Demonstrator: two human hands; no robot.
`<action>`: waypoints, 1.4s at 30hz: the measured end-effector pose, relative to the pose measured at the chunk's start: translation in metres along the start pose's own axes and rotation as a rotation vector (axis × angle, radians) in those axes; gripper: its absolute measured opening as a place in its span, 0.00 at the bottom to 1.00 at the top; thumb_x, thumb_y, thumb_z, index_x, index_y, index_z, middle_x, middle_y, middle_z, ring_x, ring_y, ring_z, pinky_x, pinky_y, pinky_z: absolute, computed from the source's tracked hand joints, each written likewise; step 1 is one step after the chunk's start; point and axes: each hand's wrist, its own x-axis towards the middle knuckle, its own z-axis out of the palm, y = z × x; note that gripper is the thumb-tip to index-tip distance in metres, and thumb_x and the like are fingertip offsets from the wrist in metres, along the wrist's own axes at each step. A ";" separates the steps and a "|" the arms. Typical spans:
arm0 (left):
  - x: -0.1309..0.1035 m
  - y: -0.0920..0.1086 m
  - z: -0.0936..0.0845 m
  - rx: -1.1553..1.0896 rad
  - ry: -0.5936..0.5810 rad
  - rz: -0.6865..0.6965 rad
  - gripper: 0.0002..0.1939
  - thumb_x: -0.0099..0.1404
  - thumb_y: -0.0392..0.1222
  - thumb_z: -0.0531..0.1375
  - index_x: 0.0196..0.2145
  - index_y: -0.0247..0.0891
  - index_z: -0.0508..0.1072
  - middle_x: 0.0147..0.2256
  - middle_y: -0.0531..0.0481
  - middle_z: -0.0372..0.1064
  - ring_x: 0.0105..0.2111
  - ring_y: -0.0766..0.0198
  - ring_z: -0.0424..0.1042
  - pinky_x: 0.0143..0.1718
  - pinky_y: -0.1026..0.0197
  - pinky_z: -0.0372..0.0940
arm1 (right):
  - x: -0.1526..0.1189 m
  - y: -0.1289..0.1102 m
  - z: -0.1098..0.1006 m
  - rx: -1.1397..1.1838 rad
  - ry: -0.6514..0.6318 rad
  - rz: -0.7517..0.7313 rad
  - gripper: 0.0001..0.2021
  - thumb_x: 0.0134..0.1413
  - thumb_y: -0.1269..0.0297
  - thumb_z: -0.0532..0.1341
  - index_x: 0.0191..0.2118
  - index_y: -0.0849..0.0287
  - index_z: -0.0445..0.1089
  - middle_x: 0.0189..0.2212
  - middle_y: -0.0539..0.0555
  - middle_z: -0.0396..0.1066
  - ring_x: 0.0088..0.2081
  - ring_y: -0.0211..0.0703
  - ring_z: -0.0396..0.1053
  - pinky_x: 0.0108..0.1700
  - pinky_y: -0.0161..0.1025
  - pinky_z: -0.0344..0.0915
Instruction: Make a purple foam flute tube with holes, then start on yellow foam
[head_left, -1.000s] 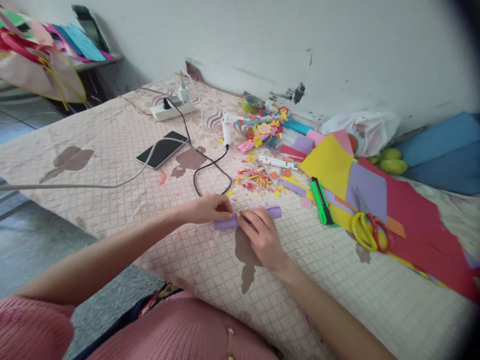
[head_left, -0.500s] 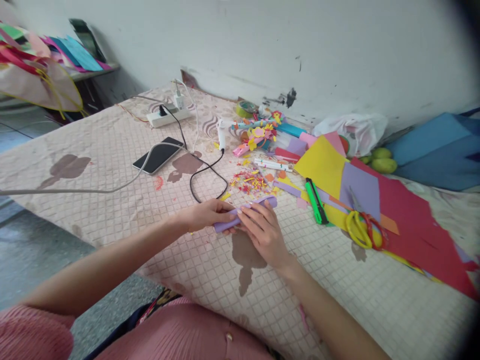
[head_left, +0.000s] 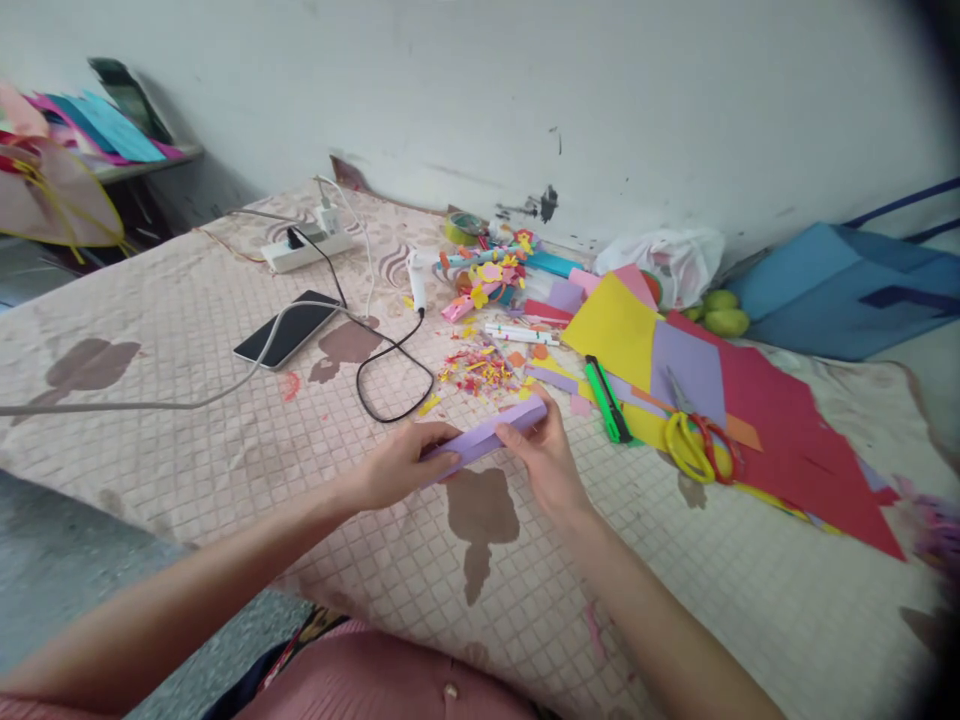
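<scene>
A rolled purple paper (head_left: pixel 480 440) is held slanting above the patterned tablecloth. Its left end is between the thumb and fingers of my left hand (head_left: pixel 401 462). Near the other end, my right hand (head_left: pixel 546 455) grips the roll, thumb on the near side and fingers behind it. Small yellow and red paper scraps (head_left: pixel 484 368) lie just beyond the roll. A green cutter (head_left: pixel 607 400) rests right of my right hand, with yellow-handled scissors (head_left: pixel 690 448) and red-handled scissors (head_left: pixel 720 455) farther right.
A black phone (head_left: pixel 289 330), a white power strip (head_left: pixel 307 252), cables and a white glue gun (head_left: pixel 417 282) lie at the left and centre. Coloured sheets (head_left: pixel 787 420) cover the right side. A blue bag (head_left: pixel 840 290) stands against the wall (head_left: pixel 465 100).
My right hand's fingers have moved from on top of the roll to behind it, thumb now in front. More of the purple roll shows. The view has shifted right.
</scene>
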 end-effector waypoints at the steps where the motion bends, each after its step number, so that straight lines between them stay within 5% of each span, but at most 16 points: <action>1: -0.001 0.001 0.001 0.023 0.013 0.007 0.13 0.64 0.44 0.55 0.39 0.32 0.72 0.29 0.50 0.70 0.27 0.68 0.66 0.27 0.68 0.59 | -0.001 -0.001 0.001 0.011 0.034 0.015 0.38 0.39 0.62 0.71 0.58 0.45 0.56 0.48 0.51 0.68 0.49 0.44 0.67 0.54 0.45 0.63; 17: -0.011 -0.008 0.006 -0.076 -0.040 -0.022 0.15 0.65 0.46 0.55 0.43 0.32 0.70 0.32 0.48 0.70 0.29 0.66 0.67 0.29 0.66 0.60 | -0.002 -0.017 0.000 0.054 0.044 0.123 0.14 0.38 0.64 0.70 0.32 0.56 0.67 0.27 0.45 0.66 0.31 0.33 0.63 0.35 0.33 0.62; 42: -0.023 -0.010 0.011 -0.272 -0.080 -0.072 0.18 0.64 0.51 0.57 0.41 0.32 0.69 0.31 0.48 0.71 0.29 0.67 0.67 0.28 0.66 0.61 | 0.002 -0.026 -0.011 0.028 -0.106 0.223 0.13 0.42 0.54 0.68 0.26 0.57 0.68 0.25 0.46 0.62 0.28 0.34 0.59 0.31 0.34 0.64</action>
